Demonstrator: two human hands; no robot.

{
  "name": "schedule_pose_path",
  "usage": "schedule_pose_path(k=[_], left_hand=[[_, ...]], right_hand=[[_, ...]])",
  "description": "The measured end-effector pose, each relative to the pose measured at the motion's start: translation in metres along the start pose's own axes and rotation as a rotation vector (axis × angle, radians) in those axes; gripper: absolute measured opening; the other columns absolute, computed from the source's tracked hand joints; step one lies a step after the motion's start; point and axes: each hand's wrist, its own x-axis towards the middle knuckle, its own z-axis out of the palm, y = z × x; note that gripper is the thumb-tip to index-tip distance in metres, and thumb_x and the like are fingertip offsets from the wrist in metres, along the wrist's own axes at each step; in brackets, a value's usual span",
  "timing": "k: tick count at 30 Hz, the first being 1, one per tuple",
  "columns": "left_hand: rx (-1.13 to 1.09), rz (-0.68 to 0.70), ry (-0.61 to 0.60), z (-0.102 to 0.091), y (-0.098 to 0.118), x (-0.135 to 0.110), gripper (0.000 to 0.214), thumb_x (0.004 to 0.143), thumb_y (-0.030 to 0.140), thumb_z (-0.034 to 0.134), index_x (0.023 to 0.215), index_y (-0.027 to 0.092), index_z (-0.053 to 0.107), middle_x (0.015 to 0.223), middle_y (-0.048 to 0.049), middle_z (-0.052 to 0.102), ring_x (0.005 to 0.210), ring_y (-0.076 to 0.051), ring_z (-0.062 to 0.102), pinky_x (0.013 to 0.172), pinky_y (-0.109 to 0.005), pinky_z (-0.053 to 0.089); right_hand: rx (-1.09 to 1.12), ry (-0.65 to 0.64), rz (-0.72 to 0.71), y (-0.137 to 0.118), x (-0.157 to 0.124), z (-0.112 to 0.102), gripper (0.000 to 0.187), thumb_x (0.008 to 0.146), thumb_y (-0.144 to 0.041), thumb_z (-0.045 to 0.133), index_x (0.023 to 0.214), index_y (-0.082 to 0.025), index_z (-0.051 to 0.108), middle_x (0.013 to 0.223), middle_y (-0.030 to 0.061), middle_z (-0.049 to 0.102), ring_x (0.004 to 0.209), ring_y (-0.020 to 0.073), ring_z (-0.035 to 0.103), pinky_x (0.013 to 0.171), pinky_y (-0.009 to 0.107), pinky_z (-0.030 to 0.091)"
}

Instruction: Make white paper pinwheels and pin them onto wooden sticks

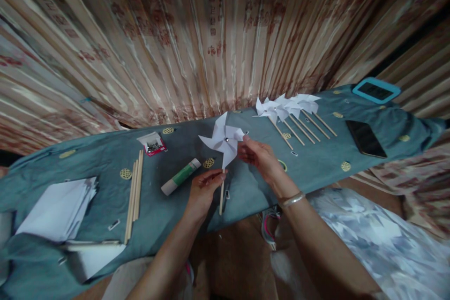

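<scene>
A white paper pinwheel [224, 141] on a wooden stick stands upright above the table's front edge. My left hand [204, 191] is closed round the stick just below the wheel. My right hand [258, 157] pinches the tip of the right-hand blade between thumb and fingers; a metal bangle sits on that wrist. A silver pin shows at the centre of the pinwheel.
Finished pinwheels [286, 108] lie in a row at the back right. A glue stick [181, 177], loose wooden sticks [133, 194], a small box of pins [153, 145] and a stack of white paper [58, 208] lie left. A black phone [365, 138] and a blue-cased device [376, 90] rest right on the blue cloth [316, 164].
</scene>
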Motion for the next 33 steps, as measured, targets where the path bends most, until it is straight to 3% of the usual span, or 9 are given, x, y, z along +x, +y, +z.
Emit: schedule_pose_path(k=[3, 7, 19, 33], left_hand=[[0.028, -0.006, -0.025, 0.000, 0.000, -0.001, 0.031, 0.049, 0.036, 0.088, 0.073, 0.018, 0.079, 0.081, -0.0076, 0.077, 0.073, -0.018, 0.066, 0.071, -0.029, 0.050], [0.057, -0.019, -0.046, 0.001, 0.001, -0.004, 0.031, 0.049, 0.037, 0.087, 0.072, 0.019, 0.079, 0.082, -0.0081, 0.078, 0.074, -0.019, 0.066, 0.072, -0.030, 0.050], [0.045, -0.014, -0.033, 0.002, 0.001, -0.005, 0.030, 0.049, 0.036, 0.087, 0.073, 0.019, 0.079, 0.084, -0.0082, 0.078, 0.080, -0.022, 0.069, 0.081, -0.034, 0.051], [0.045, 0.009, -0.009, 0.000, 0.002, -0.002, 0.029, 0.050, 0.036, 0.086, 0.072, 0.018, 0.079, 0.075, -0.0054, 0.075, 0.071, -0.018, 0.065, 0.073, -0.030, 0.050]], right_hand=[[-0.004, 0.090, -0.121, -0.003, 0.007, -0.005, 0.048, 0.046, -0.060, 0.086, 0.063, -0.019, 0.069, 0.064, 0.0000, 0.069, 0.057, 0.0094, 0.059, 0.054, 0.021, 0.044], [0.051, 0.074, -0.223, -0.007, 0.013, -0.009, 0.044, 0.043, -0.054, 0.089, 0.064, -0.019, 0.070, 0.060, -0.0040, 0.064, 0.055, 0.0068, 0.056, 0.053, 0.019, 0.044], [0.056, 0.059, -0.220, -0.009, 0.010, -0.005, 0.037, 0.041, -0.045, 0.090, 0.060, -0.020, 0.072, 0.056, -0.0036, 0.065, 0.050, 0.0061, 0.053, 0.049, 0.019, 0.042], [-0.014, -0.006, -0.197, -0.008, 0.003, -0.004, 0.031, 0.048, -0.045, 0.087, 0.058, -0.021, 0.069, 0.060, -0.0029, 0.065, 0.057, 0.0099, 0.052, 0.056, 0.023, 0.043]])
